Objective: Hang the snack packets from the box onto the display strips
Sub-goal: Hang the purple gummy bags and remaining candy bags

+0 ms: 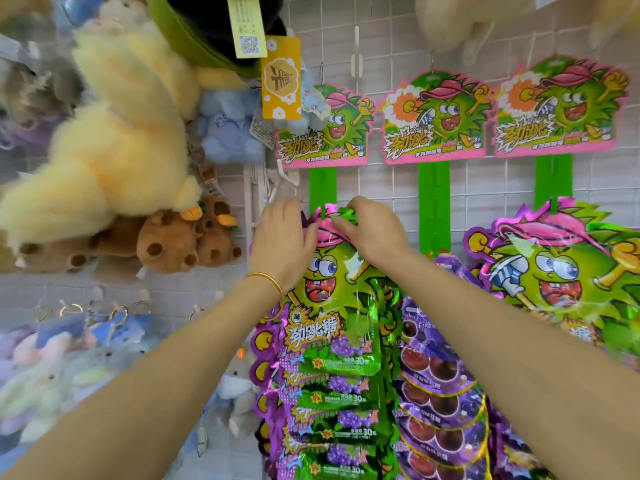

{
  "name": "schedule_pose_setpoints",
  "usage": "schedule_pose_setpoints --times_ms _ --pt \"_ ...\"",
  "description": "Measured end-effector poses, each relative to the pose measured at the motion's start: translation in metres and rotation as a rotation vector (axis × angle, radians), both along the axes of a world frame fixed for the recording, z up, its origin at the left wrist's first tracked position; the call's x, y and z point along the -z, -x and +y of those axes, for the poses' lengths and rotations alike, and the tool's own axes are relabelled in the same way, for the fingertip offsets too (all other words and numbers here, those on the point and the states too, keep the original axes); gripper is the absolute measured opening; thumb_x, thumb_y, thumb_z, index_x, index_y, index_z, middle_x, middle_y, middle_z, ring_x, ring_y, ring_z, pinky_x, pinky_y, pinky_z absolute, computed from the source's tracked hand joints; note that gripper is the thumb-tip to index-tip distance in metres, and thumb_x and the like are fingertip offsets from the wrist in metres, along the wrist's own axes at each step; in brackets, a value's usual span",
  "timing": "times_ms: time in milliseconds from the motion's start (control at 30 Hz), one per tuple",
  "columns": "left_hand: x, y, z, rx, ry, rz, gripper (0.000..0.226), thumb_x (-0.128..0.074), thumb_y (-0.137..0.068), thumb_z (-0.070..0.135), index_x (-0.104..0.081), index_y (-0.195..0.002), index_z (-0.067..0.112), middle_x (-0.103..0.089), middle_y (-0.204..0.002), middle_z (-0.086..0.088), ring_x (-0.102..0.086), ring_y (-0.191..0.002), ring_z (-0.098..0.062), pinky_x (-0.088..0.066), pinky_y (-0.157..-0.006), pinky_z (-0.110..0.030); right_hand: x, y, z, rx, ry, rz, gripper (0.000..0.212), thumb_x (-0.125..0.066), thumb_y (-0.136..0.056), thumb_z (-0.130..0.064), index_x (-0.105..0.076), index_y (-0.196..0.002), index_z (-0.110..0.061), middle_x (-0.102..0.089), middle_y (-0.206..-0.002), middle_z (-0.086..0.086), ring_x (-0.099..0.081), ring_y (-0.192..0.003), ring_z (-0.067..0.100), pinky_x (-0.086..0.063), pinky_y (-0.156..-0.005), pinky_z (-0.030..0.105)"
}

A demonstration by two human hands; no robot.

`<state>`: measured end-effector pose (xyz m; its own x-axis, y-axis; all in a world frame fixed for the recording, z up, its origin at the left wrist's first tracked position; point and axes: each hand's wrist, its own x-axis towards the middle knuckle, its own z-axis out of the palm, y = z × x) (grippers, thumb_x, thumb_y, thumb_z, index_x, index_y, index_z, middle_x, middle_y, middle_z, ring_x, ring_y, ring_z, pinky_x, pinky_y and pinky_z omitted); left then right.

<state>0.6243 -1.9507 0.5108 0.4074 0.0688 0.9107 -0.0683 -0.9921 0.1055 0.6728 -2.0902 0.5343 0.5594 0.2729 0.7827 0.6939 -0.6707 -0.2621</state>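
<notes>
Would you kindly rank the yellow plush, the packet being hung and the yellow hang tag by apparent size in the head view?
Largest: yellow plush.
Next: packet, though nearness to the camera makes that pair unsure.
Smallest: yellow hang tag.

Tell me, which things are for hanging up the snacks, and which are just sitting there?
For the job: left hand and right hand, both holding the top of the snack packet; the green display strip behind it; the hung packets below.

Just there: yellow fluffy toy, brown plush toys, blue plush toy, yellow tag.
</notes>
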Motion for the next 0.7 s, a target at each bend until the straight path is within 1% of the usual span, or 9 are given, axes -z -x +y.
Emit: schedule_pose_setpoints --times_ms 67,167,267,333,400,467,533,600,700 --pt "0.019 0.003 -0.005 -0.034 -0.040 -0.060 0.048 -0.044 -0.085 0.029 -0.043 -0.127 0.005 -0.048 -0.129 -0.015 -0.042 -0.120 -0.033 -0.031 -0.103 -0.039 0.005 0.004 -0.004 0.020 0.011 -0.026 0.045 -0.055 -0.088 -0.044 -0.053 -0.113 -0.007 -0.060 -0.113 0.017 -0.055 -0.106 0.036 -0.045 -0.079 0.040" --pt "0.051 0.009 -0.015 -0.025 -0.045 -0.033 0.058 -0.037 -0.088 0.037 -0.035 -0.138 0.008 -0.035 -0.144 -0.014 -0.031 -0.134 -0.031 -0.024 -0.113 -0.042 0.020 0.014 -0.018 0.138 0.058 -0.202 0.047 -0.056 -0.088 -0.039 -0.048 -0.125 -0.010 -0.054 -0.121 0.014 -0.048 -0.114 0.034 -0.042 -0.088 0.043" --pt "0.083 0.019 -0.025 -0.017 0.001 -0.024 0.061 -0.033 -0.090 0.041 -0.030 -0.142 0.008 -0.024 -0.151 -0.016 -0.022 -0.140 -0.030 -0.018 -0.116 -0.043 0.054 0.035 -0.041 0.060 -0.127 -0.330 0.039 -0.058 -0.087 -0.025 -0.051 -0.122 -0.009 -0.054 -0.117 0.014 -0.049 -0.109 0.034 -0.040 -0.089 0.041" --pt "0.107 0.031 -0.030 0.006 0.085 -0.039 0.062 -0.032 -0.091 0.041 -0.027 -0.142 0.007 -0.020 -0.153 -0.016 -0.017 -0.142 -0.029 -0.016 -0.117 -0.043 0.096 0.053 -0.055 -0.072 -0.298 -0.290 0.032 -0.055 -0.086 -0.016 -0.053 -0.116 -0.006 -0.055 -0.109 0.011 -0.051 -0.103 0.031 -0.039 -0.088 0.037" --pt "0.139 0.046 -0.034 0.052 0.221 -0.036 0.064 -0.030 -0.091 0.041 -0.022 -0.144 0.006 -0.016 -0.153 -0.016 -0.014 -0.143 -0.027 -0.013 -0.118 -0.041 0.153 0.072 -0.066 -0.190 -0.396 -0.114 0.029 -0.051 -0.087 -0.012 -0.052 -0.116 -0.006 -0.049 -0.103 0.000 -0.051 -0.096 0.023 -0.042 -0.084 0.033" --pt "0.177 0.060 -0.036 0.100 0.377 -0.029 0.066 -0.029 -0.089 0.040 -0.020 -0.144 0.004 -0.016 -0.153 -0.016 -0.013 -0.143 -0.027 -0.010 -0.118 -0.037 0.214 0.089 -0.073 -0.242 -0.399 0.161 0.028 -0.048 -0.092 -0.008 -0.050 -0.120 -0.007 -0.046 -0.106 -0.003 -0.050 -0.094 0.013 -0.042 -0.084 0.027" --pt "0.221 0.074 -0.038 0.127 0.515 -0.010 0.063 -0.033 -0.089 0.034 -0.022 -0.143 0.002 -0.020 -0.152 -0.017 -0.015 -0.142 -0.028 -0.009 -0.117 -0.029 0.268 0.097 -0.077 -0.227 -0.371 0.440 0.033 -0.045 -0.093 -0.003 -0.046 -0.127 -0.005 -0.049 -0.115 0.001 -0.051 -0.102 0.013 -0.038 -0.088 0.019" --pt "0.262 0.086 -0.040 0.153 0.661 0.017 0.058 -0.036 -0.091 0.027 -0.026 -0.141 0.001 -0.025 -0.150 -0.017 -0.020 -0.140 -0.026 -0.009 -0.113 -0.020 0.308 0.096 -0.076 -0.201 -0.361 0.671 0.041 -0.042 -0.092 0.003 -0.040 -0.133 -0.002 -0.047 -0.126 0.006 -0.048 -0.116 0.019 -0.036 -0.095 0.021" --pt "0.309 0.093 -0.039 0.138 0.930 0.101 0.046 -0.033 -0.099 0.023 -0.030 -0.138 -0.001 -0.031 -0.145 -0.017 -0.027 -0.135 -0.026 -0.015 -0.109 -0.023 0.338 0.098 -0.067 -0.232 -0.363 0.896 0.057 -0.035 -0.091 0.011 -0.024 -0.144 -0.004 -0.038 -0.130 0.002 -0.038 -0.123 0.017 -0.034 -0.102 0.025"
